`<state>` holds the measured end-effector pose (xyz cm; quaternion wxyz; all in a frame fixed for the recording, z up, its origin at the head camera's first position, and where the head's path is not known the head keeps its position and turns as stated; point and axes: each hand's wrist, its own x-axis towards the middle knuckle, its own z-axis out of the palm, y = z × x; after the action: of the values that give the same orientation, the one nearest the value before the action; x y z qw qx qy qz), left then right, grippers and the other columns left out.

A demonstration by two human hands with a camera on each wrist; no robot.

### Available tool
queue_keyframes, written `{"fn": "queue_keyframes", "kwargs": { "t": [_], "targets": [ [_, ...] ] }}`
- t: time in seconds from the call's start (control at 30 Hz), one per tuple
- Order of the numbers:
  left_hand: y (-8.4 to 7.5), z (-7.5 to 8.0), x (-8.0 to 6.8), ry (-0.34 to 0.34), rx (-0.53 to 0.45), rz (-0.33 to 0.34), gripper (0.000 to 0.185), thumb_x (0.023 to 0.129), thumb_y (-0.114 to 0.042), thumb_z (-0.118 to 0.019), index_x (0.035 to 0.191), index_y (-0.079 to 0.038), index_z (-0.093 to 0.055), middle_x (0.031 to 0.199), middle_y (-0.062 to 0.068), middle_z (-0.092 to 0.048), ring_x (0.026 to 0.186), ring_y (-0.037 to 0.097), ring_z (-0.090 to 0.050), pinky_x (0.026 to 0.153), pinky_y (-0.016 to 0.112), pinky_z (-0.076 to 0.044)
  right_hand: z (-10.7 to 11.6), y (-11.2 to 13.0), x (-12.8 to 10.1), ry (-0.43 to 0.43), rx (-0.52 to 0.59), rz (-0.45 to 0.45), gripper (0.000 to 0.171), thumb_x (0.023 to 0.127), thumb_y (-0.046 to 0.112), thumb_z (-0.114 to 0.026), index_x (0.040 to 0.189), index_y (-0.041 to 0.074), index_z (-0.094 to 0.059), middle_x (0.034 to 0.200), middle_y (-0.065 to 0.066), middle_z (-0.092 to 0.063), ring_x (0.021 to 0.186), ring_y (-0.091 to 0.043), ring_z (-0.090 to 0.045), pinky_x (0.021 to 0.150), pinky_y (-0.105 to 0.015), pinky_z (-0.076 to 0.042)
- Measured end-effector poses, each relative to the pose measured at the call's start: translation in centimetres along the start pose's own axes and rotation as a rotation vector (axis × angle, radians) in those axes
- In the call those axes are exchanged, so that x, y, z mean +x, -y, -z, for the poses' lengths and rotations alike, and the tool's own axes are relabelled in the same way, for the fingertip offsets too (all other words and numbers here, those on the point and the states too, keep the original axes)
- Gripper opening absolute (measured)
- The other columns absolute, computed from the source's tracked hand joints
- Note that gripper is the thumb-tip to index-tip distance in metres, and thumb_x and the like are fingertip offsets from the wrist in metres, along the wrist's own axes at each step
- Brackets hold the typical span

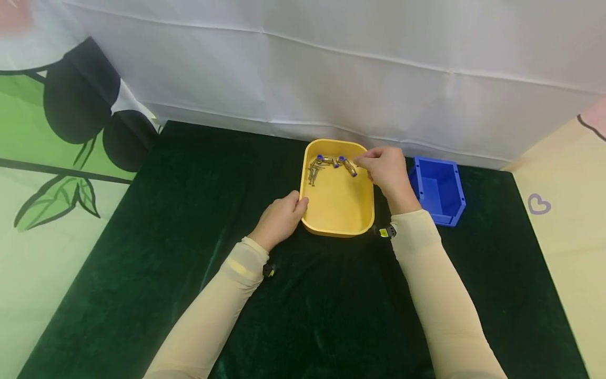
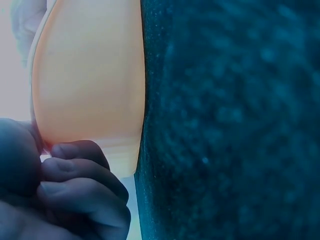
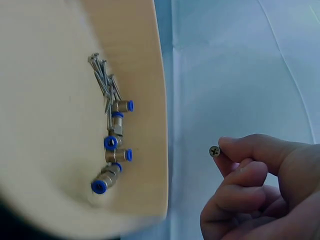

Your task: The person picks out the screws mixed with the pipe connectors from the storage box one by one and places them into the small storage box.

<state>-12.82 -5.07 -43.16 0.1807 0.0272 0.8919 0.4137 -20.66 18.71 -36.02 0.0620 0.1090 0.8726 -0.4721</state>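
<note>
A yellow plastic tray [image 1: 338, 208] sits near the back of the table. My left hand [image 1: 279, 219] grips its left wall, thumb over the rim and fingers curled against the outside in the left wrist view. My right hand [image 1: 387, 171] is over the tray's right rim and pinches a screw between thumb and forefinger. The cross-slotted head of that screw [image 3: 214, 151] faces the camera in the right wrist view. Inside the tray, a loose pile of screws [image 3: 103, 80] lies beside several brass fittings with blue ends [image 3: 117, 155].
A blue open-fronted bin [image 1: 437, 192] stands just right of the tray, partly behind the right wrist. Dark green velvety cloth [image 1: 203, 210] covers the table. A white curtain [image 1: 307, 79] hangs along its back edge.
</note>
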Motion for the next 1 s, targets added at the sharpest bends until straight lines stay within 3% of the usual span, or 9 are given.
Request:
{"fn": "queue_keyframes", "kwargs": {
  "t": [0.27, 0.87, 1.0],
  "targets": [
    [-0.3, 0.1, 0.0, -0.001, 0.003, -0.007, 0.031, 0.106, -0.044, -0.039, 0.113, -0.017, -0.052, 0.081, 0.007, -0.056, 0.066, 0.024, -0.056, 0.057, 0.032, -0.042, 2.5, -1.5, -0.6, -0.063, 0.044, 0.03, 0.02, 0.087, 0.025, -0.077, 0.093, 0.006, -0.074, 0.057, -0.001, -0.052, 0.049, -0.015, -0.047, 0.049, -0.03, -0.042],
    [0.4, -0.1, 0.0, 0.0, -0.002, 0.012, 0.032, 0.105, -0.046, -0.04, 0.116, -0.018, -0.053, 0.082, 0.006, -0.056, 0.066, 0.024, -0.057, 0.057, 0.029, -0.041, 8.9, -6.7, -2.8, -0.126, 0.053, -0.079, 0.038, 0.088, 0.04, -0.075, 0.102, 0.005, -0.072, 0.065, 0.003, -0.057, 0.058, -0.012, -0.052, 0.056, -0.028, -0.049],
    [0.3, 0.0, 0.1, -0.006, -0.003, 0.008, 0.031, 0.105, -0.046, -0.04, 0.115, -0.018, -0.053, 0.081, 0.006, -0.057, 0.065, 0.024, -0.057, 0.056, 0.029, -0.041, 10.1, -7.8, -3.1, -0.143, 0.039, -0.102, 0.043, 0.088, 0.045, -0.073, 0.106, 0.007, -0.071, 0.064, 0.005, -0.056, 0.058, -0.013, -0.052, 0.049, -0.029, -0.045]
  ]
}}
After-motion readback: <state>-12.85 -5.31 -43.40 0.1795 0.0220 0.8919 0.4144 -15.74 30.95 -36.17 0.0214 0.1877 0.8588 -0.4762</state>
